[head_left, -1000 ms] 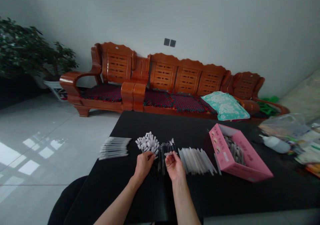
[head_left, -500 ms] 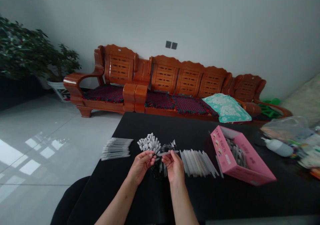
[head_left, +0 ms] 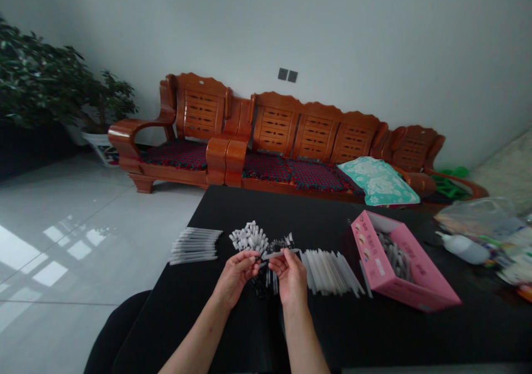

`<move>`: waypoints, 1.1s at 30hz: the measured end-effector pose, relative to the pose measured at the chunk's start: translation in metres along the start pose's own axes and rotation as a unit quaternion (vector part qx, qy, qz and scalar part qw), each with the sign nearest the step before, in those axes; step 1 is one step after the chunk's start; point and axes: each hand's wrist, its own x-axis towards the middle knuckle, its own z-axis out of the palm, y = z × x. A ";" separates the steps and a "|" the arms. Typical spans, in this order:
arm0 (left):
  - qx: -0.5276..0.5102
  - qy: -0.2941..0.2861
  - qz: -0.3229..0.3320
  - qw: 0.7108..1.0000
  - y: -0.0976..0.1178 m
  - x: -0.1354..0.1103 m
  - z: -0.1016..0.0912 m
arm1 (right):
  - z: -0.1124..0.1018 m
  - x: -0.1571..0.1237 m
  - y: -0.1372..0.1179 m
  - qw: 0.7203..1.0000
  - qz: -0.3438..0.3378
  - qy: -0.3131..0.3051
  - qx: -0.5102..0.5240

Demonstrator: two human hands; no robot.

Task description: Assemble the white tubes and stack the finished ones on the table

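Note:
My right hand (head_left: pixel 290 278) pinches a pale pen barrel (head_left: pixel 272 254), which lies nearly level between my hands. My left hand (head_left: pixel 236 278) is closed at the barrel's left end on a small dark piece (head_left: pixel 260 258), too small to name. Just beyond the fingers lies a heap of white pen caps (head_left: pixel 248 235). Beside it are dark slender parts (head_left: pixel 277 245), partly hidden by my right hand. Black small parts (head_left: pixel 260 285) lie below, between my wrists. A row of translucent barrels (head_left: pixel 330 272) spreads right of my right hand.
Finished-looking white pens (head_left: pixel 195 245) lie in a row at the left edge of the black table (head_left: pixel 233 205). An open pink box (head_left: pixel 399 274) holds many grey-white pens. Farther right are a squeeze bottle (head_left: pixel 464 247) and a plastic bag (head_left: pixel 474 213). A wooden sofa (head_left: pixel 226 158) stands behind.
The hands hold nearly the same pose, with the barrel and dark piece still between them. The whole view has shifted very slightly.

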 end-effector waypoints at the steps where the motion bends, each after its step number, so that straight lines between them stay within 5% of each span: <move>1: -0.001 0.002 0.003 1.000 0.000 0.000 0.000 | 0.000 0.000 0.000 1.000 0.001 -0.001 -0.001; 33: 0.113 -0.008 0.051 0.992 0.001 -0.006 0.004 | 0.004 -0.004 -0.005 0.999 -0.010 -0.020 -0.035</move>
